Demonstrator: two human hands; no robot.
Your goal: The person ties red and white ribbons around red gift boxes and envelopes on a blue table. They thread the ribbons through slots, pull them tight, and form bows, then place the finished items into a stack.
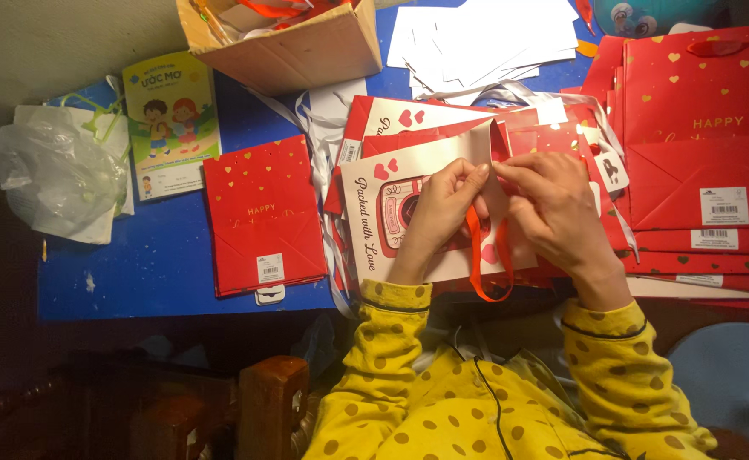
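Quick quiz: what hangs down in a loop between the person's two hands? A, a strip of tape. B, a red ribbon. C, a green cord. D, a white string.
B: a red ribbon loops down from where the left hand and right hand pinch the top edge of the paper bag.

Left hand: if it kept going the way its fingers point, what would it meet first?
The left hand points up and right, fingertips on the orange ribbon at the bag edge; it would probably meet the right hand fingers first.
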